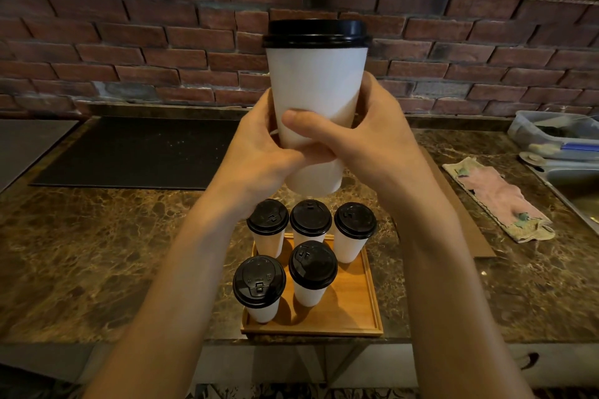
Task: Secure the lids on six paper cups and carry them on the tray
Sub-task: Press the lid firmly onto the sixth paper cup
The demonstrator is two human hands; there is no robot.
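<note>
Cup [316, 91] with black lid [316, 32], upright in mid-air above tray [363, 311]. Left hand [259, 152] and right hand [369, 139] gripping its lower half, fingers [311, 121] curled round. Risks: squeezing soft paper and popping lid loose; clipping five lidded cups [312, 264] when lowering toward bare front-right corner.

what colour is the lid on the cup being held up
Black, on a white paper cup; the lid shows clearly in the head view.
</note>
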